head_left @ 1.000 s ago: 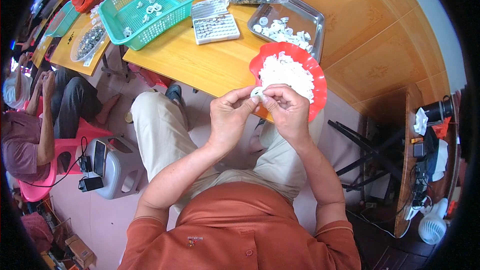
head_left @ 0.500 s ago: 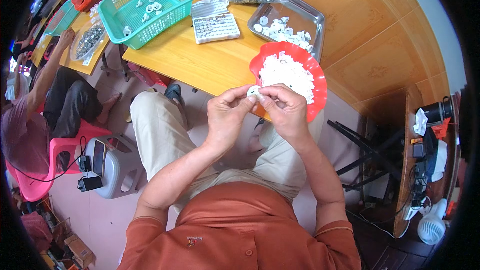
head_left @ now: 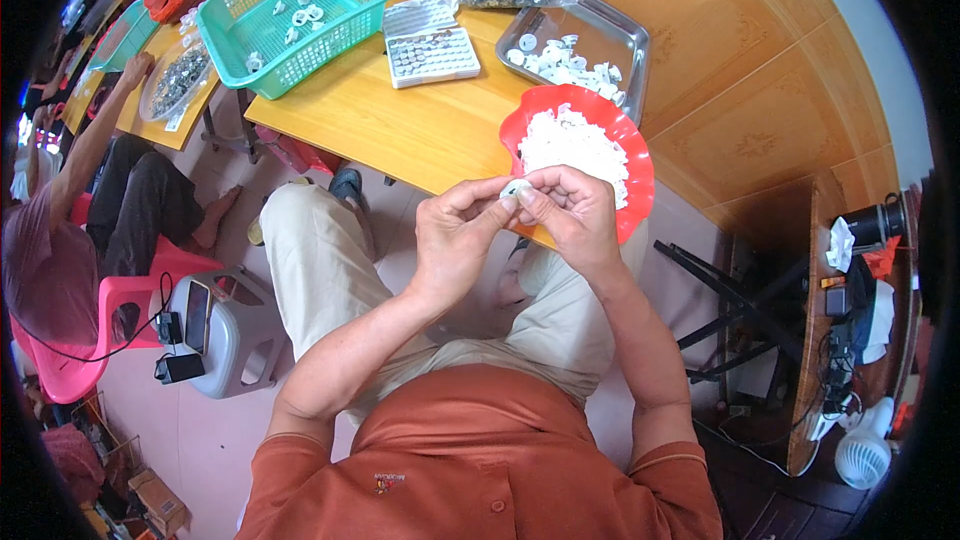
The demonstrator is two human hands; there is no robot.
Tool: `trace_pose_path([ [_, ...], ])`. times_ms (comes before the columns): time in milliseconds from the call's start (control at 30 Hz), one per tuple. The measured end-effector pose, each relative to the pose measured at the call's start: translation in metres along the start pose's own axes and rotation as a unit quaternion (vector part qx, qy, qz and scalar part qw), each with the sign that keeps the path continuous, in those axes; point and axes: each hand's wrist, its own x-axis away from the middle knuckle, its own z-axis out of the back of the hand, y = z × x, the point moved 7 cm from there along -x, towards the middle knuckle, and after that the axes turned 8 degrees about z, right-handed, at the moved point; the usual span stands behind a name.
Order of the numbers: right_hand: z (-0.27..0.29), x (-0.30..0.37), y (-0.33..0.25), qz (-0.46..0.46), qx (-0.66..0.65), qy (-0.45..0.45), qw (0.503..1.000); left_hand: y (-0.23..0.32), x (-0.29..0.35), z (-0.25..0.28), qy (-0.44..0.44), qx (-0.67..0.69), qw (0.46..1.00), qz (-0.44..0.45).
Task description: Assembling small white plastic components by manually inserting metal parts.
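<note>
1. Pinches small round white plastic-looking piece (head_left: 515, 188), partly covered, between left hand (head_left: 450, 240) and right hand (head_left: 580, 225).
2. Is held near scalloped red plastic bowl (head_left: 640, 165), by yellow wooden table (head_left: 430, 135).
3. Includes brown panelled wooden wall (head_left: 740, 70).

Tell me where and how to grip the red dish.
The red dish is probably best gripped by its wavy rim, from the person's right: there the flared edge is bare and open-sided, while white pieces heap its middle, the metal tray lies beyond it, and the right hand, pinching a small round part, covers part of its near edge.
</note>
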Motion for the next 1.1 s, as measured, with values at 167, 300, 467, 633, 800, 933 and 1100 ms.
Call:
trace_pose_path([
  [167, 0.000, -0.003, 0.001, 0.004, 0.032, -0.013, 0.999, -0.001, -0.001, 0.002, 0.003, 0.003, 1.000, -0.004],
  [300, -0.001, -0.004, -0.004, 0.007, 0.033, -0.024, 0.999, 0.001, 0.000, 0.003, 0.004, 0.018, 1.000, -0.005],
  [467, 0.004, -0.005, -0.009, 0.030, 0.057, -0.021, 0.998, 0.004, -0.002, -0.001, -0.004, 0.026, 1.000, 0.000],
  [633, 0.007, -0.005, -0.010, 0.051, 0.157, -0.016, 0.986, 0.004, -0.005, 0.000, 0.007, 0.012, 1.000, -0.006],
  [800, 0.023, -0.018, -0.013, 0.019, 0.123, 0.019, 0.992, 0.007, -0.006, 0.001, 0.034, -0.005, 0.999, -0.012],
  [933, 0.085, -0.055, -0.021, 0.058, 0.251, 0.108, 0.960, 0.002, -0.014, 0.015, 0.036, -0.024, 0.999, -0.023],
  [1100, 0.161, -0.116, -0.001, 0.068, 0.408, 0.164, 0.896, -0.009, -0.024, 0.028, 0.060, -0.043, 0.997, -0.003],
])
